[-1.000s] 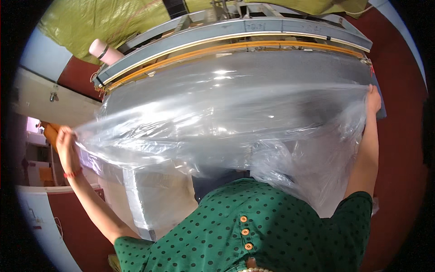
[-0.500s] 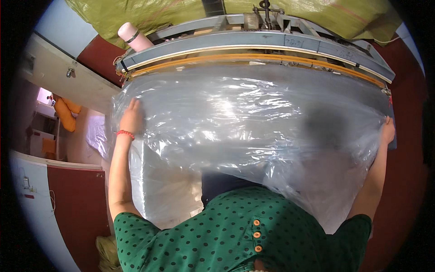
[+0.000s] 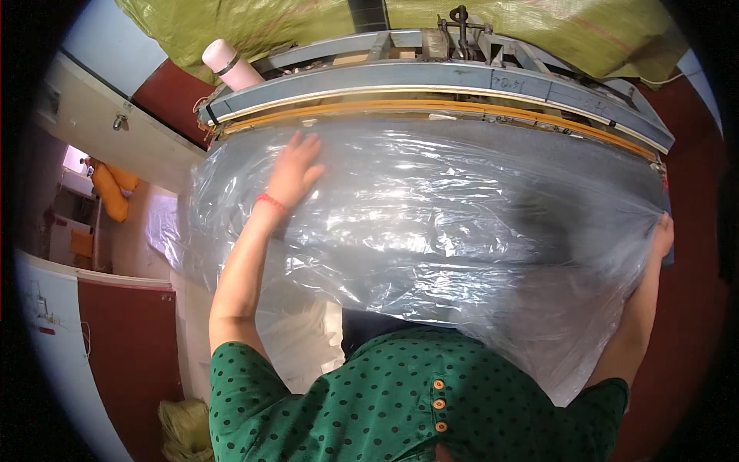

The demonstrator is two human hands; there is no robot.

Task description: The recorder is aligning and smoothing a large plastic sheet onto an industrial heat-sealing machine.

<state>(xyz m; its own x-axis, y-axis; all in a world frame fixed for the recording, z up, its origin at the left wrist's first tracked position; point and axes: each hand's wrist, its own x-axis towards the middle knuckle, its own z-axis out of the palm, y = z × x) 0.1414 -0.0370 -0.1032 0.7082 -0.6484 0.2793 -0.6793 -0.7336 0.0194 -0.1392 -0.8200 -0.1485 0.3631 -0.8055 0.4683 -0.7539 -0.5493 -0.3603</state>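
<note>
A wide sheet of clear plastic film, shiny and wrinkled, lies across the grey work surface and hangs over its near edge toward my body. My left hand rests on the film left of centre, palm down with its fingers spread, close to the far edge. At the right end, my right hand pinches the film's edge, and creases fan out from that grip. Past the film runs a long grey metal frame with orange strips along its near side.
A pink flask leans at the frame's far left. A metal clamp stands on the frame's back. Green-yellow woven sacks fill the far side. On the left are a door and a doorway; a woven bundle lies at lower left.
My left hand has moved right and away from me across the film, its fingers now spread. My right hand keeps its hold and sits slightly nearer. The film's near edge has shifted.
</note>
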